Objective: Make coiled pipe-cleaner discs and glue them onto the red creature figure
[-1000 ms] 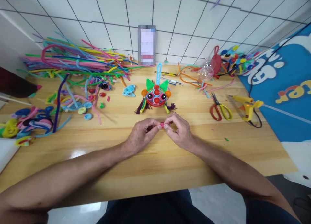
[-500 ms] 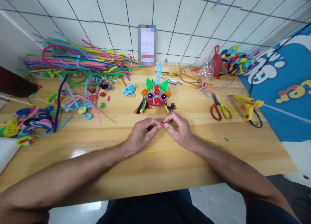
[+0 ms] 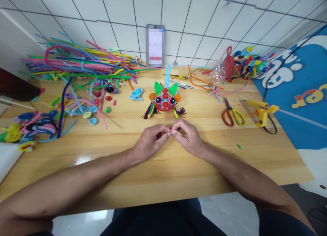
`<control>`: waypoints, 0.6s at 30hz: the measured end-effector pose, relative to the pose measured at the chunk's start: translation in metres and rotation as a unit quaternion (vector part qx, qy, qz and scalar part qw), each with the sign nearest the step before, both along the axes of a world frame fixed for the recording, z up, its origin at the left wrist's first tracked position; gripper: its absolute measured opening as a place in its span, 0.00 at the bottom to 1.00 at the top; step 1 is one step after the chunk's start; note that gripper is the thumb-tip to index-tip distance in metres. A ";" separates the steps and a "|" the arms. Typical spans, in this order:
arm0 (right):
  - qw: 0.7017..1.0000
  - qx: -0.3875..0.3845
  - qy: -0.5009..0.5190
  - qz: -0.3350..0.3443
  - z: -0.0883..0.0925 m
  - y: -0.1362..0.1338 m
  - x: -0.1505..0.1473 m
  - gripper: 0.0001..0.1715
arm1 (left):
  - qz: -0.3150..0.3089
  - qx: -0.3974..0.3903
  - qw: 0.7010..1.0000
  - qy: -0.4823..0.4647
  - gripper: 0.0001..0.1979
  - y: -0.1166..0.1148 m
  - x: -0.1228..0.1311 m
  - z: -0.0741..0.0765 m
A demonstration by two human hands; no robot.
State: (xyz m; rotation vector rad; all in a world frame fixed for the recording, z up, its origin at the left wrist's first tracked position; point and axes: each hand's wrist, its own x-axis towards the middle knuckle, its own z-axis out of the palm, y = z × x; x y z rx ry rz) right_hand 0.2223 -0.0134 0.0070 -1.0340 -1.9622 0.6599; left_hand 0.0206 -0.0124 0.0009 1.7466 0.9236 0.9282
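Observation:
My left hand and my right hand meet over the middle of the wooden table. Both pinch a small red pipe-cleaner piece between their fingertips, and most of it is hidden by the fingers. Just beyond the hands stands a colourful pipe-cleaner figure with green ears, a blue loop on top and dark tassels at its sides.
A big pile of coloured pipe cleaners covers the back left, with coiled bits at the left edge. Red-and-yellow scissors and a yellow glue gun lie at the right. A clear ball and craft pieces sit at the back right.
The fingertips have closed a little tighter round the red piece, so less of it shows. The hands stay in the same place.

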 end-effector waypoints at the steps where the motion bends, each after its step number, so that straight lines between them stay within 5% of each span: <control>1: 1.000 -0.012 0.007 0.001 0.000 0.000 0.000 0.06 | -0.003 -0.016 1.000 -0.009 0.08 0.000 0.000 0.000; 7: 0.995 -0.044 0.076 -0.043 -0.002 0.001 0.002 0.04 | 0.005 -0.098 0.994 -0.047 0.13 0.003 0.001 0.004; 18: 0.992 -0.071 0.081 -0.059 -0.004 -0.001 0.003 0.15 | 0.001 -0.101 0.993 -0.062 0.13 0.004 0.002 0.002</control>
